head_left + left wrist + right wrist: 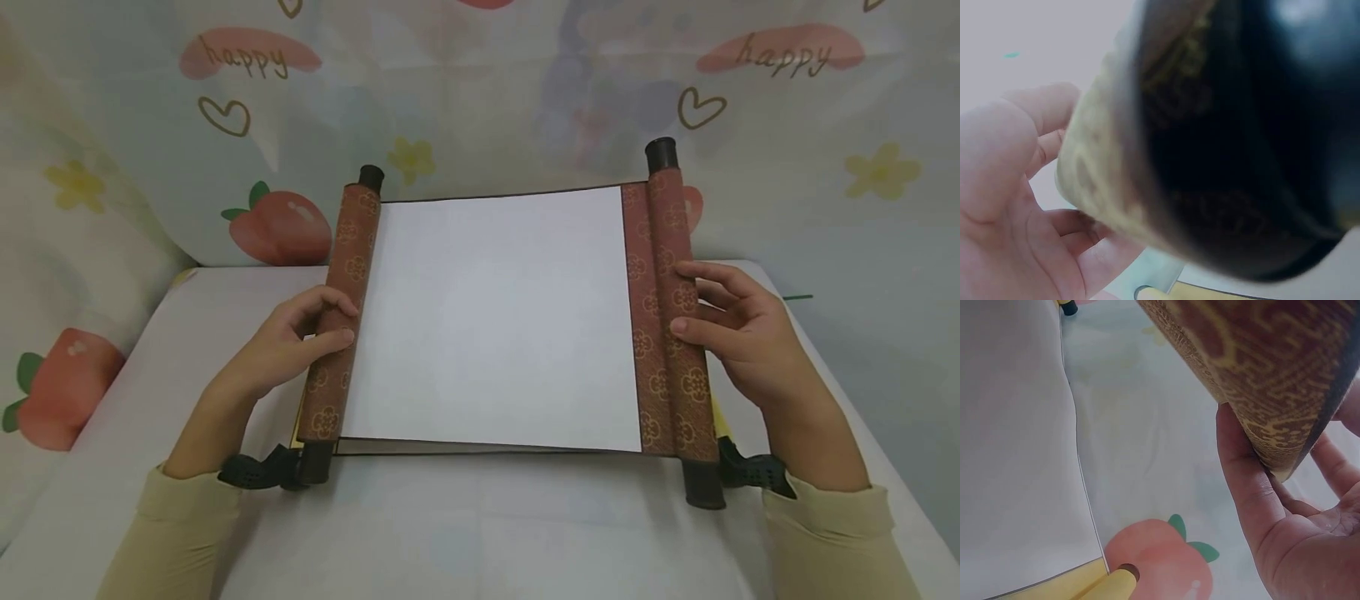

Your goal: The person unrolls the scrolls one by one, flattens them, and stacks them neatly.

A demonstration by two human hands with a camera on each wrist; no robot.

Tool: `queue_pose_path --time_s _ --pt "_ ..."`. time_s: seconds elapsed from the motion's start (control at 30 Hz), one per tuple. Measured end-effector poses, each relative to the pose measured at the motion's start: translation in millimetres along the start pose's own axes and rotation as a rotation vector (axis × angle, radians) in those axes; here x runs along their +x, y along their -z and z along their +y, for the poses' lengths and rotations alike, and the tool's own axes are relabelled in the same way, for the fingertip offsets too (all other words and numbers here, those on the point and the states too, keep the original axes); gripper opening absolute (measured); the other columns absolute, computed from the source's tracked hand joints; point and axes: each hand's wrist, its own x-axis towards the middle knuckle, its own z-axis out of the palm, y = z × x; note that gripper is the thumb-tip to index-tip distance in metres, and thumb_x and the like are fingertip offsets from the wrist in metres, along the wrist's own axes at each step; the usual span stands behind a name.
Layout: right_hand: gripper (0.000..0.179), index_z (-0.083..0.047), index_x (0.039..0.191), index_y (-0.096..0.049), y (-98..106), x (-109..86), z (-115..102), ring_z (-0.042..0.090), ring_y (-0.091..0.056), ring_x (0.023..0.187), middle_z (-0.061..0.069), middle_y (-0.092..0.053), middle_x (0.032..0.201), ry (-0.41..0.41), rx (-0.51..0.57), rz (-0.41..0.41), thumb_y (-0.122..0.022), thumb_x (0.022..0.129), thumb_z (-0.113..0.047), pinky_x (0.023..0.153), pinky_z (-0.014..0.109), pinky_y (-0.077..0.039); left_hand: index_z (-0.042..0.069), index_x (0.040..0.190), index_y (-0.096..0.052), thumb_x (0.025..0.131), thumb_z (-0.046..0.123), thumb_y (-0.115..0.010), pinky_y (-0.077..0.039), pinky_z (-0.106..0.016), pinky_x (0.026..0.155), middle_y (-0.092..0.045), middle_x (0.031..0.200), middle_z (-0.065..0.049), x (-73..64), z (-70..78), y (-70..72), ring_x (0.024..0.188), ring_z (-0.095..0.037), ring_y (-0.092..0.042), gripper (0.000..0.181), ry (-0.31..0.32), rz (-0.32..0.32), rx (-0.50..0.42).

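A hanging scroll (495, 325) with red-brown, gold-patterned brocade ends and black roller knobs is spread in the head view, its white paper facing up. My left hand (288, 337) holds the left roll (341, 283) between thumb and fingers. On the other side, the thumb and fingers of my right hand (750, 325) grip the right roll (684, 367). The right roll's patterned surface (1272, 381) looms large in the right wrist view. A black knob (1254, 125), blurred and close, covers much of the left wrist view.
Under the held scroll lies another white sheet (1016, 456) with a yellow rolled end (1110, 584); most of it is hidden in the head view. The white table (465, 542) stands against a cloth backdrop (495, 100) printed with peaches, hearts and the word "happy".
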Motion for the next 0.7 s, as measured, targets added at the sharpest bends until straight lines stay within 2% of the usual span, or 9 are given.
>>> queue_pose_path --time_s 0.17,0.4,0.7 --pt "0.059 -0.002 0.144 -0.047 0.3 -0.4 0.4 0.014 -0.064 0.106 0.012 -0.048 0.134 -0.005 0.001 0.003 -0.06 0.089 0.017 0.075 0.022 -0.056 0.01 0.113 -0.058 0.092 0.008 -0.071 -0.042 -0.032 0.07 -0.055 0.105 -0.006 0.9 -1.0 -0.5 0.083 -0.021 -0.05 0.025 0.026 0.025 0.013" --pt "0.06 -0.002 0.144 -0.047 2.0 -0.8 -1.2 0.014 -0.065 0.107 0.012 -0.05 0.133 -0.002 0.012 0.009 -0.06 0.089 0.017 0.074 0.022 -0.056 0.01 0.111 -0.057 0.092 0.006 -0.069 -0.041 -0.031 0.068 -0.054 0.097 -0.008 0.8 -1.8 2.6 0.079 -0.021 -0.049 0.023 0.008 0.041 0.03" --pt "0.06 0.0 0.144 -0.046 4.3 -1.3 -1.9 0.014 -0.066 0.105 0.012 -0.051 0.132 0.016 0.036 0.005 -0.058 0.089 0.02 0.074 0.022 -0.056 0.007 0.118 -0.054 0.095 0.003 -0.062 -0.041 -0.03 0.073 -0.052 0.108 -0.008 -2.4 2.7 5.3 0.087 -0.023 -0.049 0.024 0.027 0.036 0.038"
